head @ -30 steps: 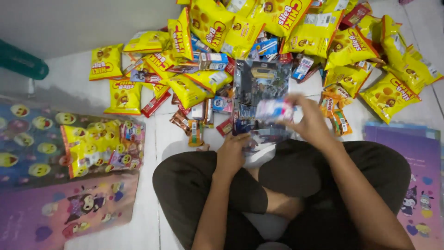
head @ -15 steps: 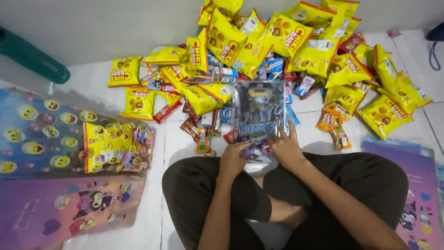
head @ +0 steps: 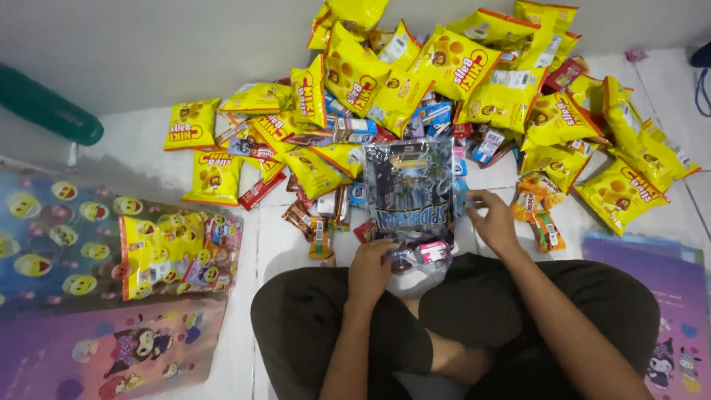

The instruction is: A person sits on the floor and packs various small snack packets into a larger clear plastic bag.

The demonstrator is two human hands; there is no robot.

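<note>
Seated cross-legged on the white tiled floor (head: 281, 244), facing a heap of yellow snack packets (head: 452, 74) mixed with small wrapped sweets. Between the knees and the heap, a dark printed plastic goodie bag (head: 409, 189) lying flat, mouth toward the lap, a small pink-and-white packet (head: 432, 252) showing at its opening. Left hand (head: 370, 270) curled at the lower edge of the bag, fingers pinching the film near the mouth. Right hand (head: 492, 222) spread loosely, fingertips touching the bag's right edge. Likely very light, thin and crinkly, slippery to the touch, limp unless filled; best taken by the open rim with both hands, or pinched at a corner. At left, a filled clear party bag (head: 178, 252) resting on flat printed bags (head: 67, 244).
</note>
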